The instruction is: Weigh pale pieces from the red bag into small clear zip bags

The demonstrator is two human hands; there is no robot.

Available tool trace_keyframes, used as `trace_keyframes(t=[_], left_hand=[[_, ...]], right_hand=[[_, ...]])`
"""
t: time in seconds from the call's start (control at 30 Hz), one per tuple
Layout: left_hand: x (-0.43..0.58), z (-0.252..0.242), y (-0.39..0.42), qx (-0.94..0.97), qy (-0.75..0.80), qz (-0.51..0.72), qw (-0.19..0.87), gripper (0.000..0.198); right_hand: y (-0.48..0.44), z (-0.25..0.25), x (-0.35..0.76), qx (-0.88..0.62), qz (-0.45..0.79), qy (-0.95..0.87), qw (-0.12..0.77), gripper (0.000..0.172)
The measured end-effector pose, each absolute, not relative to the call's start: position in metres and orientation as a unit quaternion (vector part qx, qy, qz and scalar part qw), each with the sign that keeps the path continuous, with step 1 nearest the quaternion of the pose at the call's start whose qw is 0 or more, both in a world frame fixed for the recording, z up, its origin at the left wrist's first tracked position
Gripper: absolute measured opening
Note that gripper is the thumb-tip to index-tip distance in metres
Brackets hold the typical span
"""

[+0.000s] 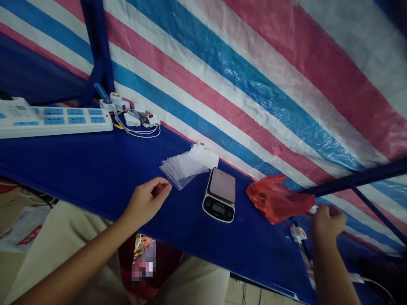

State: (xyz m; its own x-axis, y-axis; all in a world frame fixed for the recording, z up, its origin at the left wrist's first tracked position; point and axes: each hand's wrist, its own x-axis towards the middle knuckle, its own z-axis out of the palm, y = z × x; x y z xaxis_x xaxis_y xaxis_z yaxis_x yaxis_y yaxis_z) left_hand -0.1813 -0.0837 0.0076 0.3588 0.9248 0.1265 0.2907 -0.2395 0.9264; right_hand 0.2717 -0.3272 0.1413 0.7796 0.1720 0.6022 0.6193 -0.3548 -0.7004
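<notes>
My left hand [149, 200] hovers over the table's front part, fingers curled and thumb tip against the index finger, with nothing visible in them. Just beyond its fingertips lies a fanned stack of clear plastic bags [182, 167]. Right of these sits a small digital kitchen scale [220, 195], its display facing me and its platform bare. A crumpled red plastic bag [275, 201] lies further right. Its narrow end stretches to my right hand [329, 220], which is closed at that end beside a small white bit. The fingertips there are partly hidden.
A long white power strip [76, 120] lies at the back left, beside a blue-handled screwdriver [102, 92] and a coiled white cable [146, 134]. A white label [206, 156] lies behind the clear bags. Striped tarp [222, 84] rises behind the blue table [95, 165].
</notes>
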Motion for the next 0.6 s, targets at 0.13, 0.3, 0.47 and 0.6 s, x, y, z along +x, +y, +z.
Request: trace_keyframes(t=[0.13,0.3,0.47,0.6], left_hand=[[-0.176,0.02,-0.048,0.663,0.502,0.414,0.369,0.055],[-0.134,0.062,0.005,0.766,0.568,0.138,0.269,0.091],[-0.1,0.079,0.028,0.78,0.574,-0.013,0.247,0.105],[-0.101,0.071,0.032,0.802,0.552,-0.04,0.224,0.097]], right_hand=[[-0.305,0.108,0.207,-0.751,-0.267,-0.265,0.543,0.029],[-0.245,0.081,0.116,-0.7,-0.186,-0.412,0.554,0.027],[-0.185,0.084,0.071,-0.669,-0.171,-0.461,0.556,0.022],[-0.147,0.067,0.02,-0.647,-0.049,-0.646,0.402,0.031]])
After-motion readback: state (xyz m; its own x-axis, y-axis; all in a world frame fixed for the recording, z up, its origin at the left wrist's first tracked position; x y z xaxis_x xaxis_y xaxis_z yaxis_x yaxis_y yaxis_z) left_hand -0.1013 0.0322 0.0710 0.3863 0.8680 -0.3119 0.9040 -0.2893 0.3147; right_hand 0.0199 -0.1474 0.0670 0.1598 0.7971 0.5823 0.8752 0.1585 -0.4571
